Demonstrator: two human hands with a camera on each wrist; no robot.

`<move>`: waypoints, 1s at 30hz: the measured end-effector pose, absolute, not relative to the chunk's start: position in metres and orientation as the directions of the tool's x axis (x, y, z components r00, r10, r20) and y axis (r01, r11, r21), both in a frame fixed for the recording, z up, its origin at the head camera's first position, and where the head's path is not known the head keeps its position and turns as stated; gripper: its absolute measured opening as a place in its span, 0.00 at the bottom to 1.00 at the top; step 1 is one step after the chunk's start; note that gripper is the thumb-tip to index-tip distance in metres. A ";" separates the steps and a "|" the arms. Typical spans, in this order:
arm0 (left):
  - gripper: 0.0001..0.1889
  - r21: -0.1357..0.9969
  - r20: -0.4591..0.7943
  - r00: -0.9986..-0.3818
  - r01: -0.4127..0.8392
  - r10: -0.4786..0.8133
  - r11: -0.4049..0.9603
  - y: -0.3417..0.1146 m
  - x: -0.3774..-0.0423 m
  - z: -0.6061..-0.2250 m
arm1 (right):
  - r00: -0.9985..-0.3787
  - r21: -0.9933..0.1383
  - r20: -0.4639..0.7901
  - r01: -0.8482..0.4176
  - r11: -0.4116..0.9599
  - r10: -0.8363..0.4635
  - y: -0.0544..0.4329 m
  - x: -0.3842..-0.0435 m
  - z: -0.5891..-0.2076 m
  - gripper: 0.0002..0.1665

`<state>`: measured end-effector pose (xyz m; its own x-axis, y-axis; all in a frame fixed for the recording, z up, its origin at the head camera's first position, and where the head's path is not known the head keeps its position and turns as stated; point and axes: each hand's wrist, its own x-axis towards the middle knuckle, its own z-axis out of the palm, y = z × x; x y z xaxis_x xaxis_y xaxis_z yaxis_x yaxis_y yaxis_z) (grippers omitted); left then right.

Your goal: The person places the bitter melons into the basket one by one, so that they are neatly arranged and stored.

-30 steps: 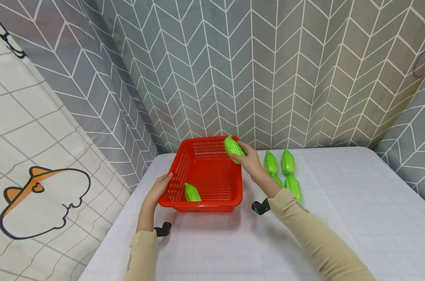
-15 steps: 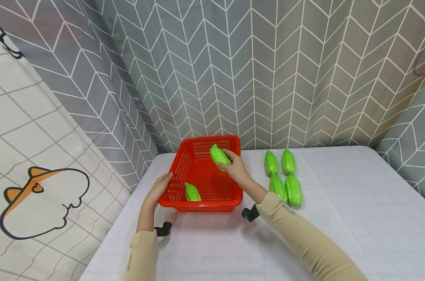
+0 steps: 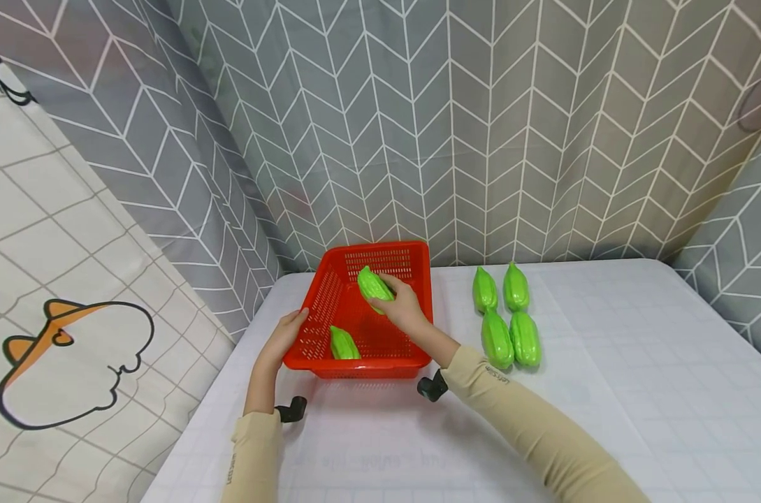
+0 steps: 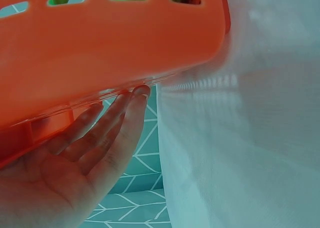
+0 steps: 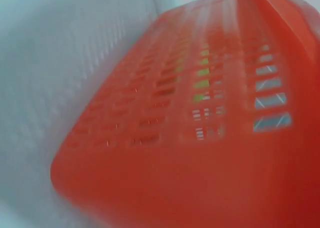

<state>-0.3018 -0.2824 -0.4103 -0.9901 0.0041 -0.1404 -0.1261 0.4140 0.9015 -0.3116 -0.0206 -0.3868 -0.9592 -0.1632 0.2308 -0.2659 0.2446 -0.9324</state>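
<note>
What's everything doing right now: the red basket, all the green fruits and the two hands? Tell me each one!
Red basket: open-topped, on the table.
Basket fruit: lying inside, towards the front left.
Held fruit: gripped, over the basket.
Back-left table fruit: lying loose.
Back-right table fruit: lying loose.
Front-left table fruit: lying loose.
Front-right table fruit: lying loose.
Left hand: touching the basket's rim.
Right hand: gripping the held fruit.

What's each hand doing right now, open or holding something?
Left hand: open, touching the side of the red basket.
Right hand: closed on a green fruit.
</note>
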 end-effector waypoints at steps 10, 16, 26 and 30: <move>0.30 0.897 -0.159 -0.987 -0.131 0.032 0.423 -0.269 -0.282 -0.383 | -0.954 -0.922 0.196 -0.257 0.290 -0.225 -0.038 -0.305 -0.393 0.36; 0.30 0.905 -0.147 -0.989 -0.123 0.027 0.407 -0.277 -0.294 -0.398 | -0.957 -0.913 0.163 -0.238 0.332 -0.240 -0.041 -0.303 -0.394 0.36; 0.32 0.902 -0.118 -0.993 -0.103 0.010 0.418 -0.281 -0.303 -0.413 | -0.961 -0.913 0.068 -0.168 0.371 -0.267 -0.042 -0.303 -0.396 0.36; 0.31 0.902 -0.109 -0.994 -0.097 0.005 0.421 -0.281 -0.303 -0.414 | -0.960 -0.913 0.035 -0.144 0.383 -0.277 -0.044 -0.301 -0.397 0.35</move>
